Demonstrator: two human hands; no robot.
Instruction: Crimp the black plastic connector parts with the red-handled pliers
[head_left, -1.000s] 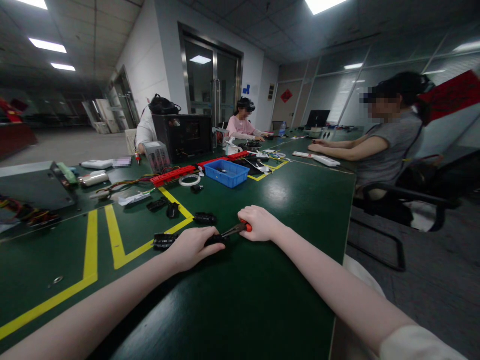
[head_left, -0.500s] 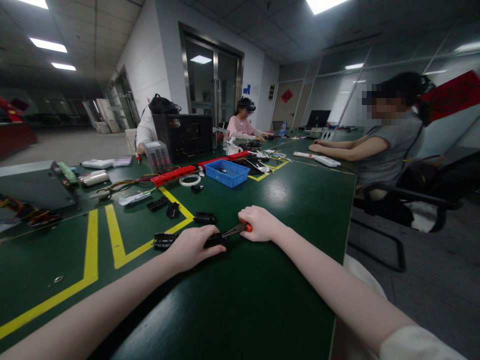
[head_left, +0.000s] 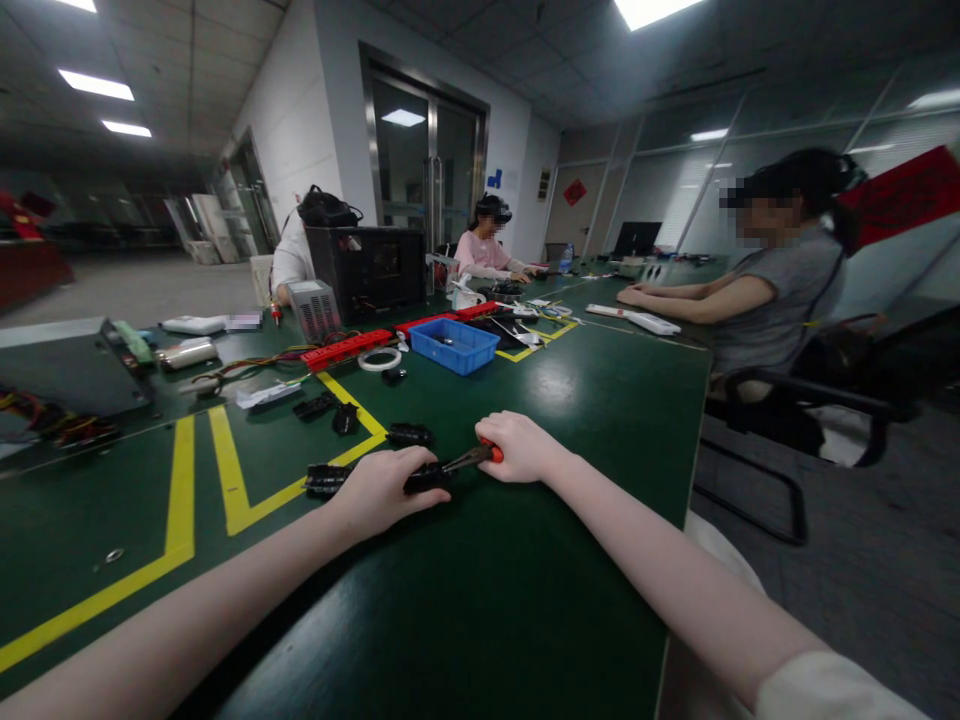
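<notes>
My left hand (head_left: 386, 487) is closed round a long black plastic part (head_left: 326, 480), whose ribbed end sticks out to the left of the hand. In my right hand (head_left: 517, 447) are pliers (head_left: 469, 459) with red-orange handles, mostly hidden by the fingers. The jaws of the pliers point left and meet the right end of the black part, between thumb and fingers of my left hand. What exactly the jaws grip is too small to tell. Just beyond my left hand lies another black part (head_left: 409, 434) on the green table (head_left: 480, 610).
Further back stand a blue tray (head_left: 455, 350), a red strip (head_left: 346, 351), a white ring (head_left: 379, 360) and several black pieces (head_left: 345, 419). A metal box (head_left: 71, 370) with wires is at the left. A co-worker (head_left: 787, 270) sits at the right; others sit behind.
Both hands stay almost in place. The black part and the pliers' jaws shift only very slightly at the left hand; the view moves a little.
</notes>
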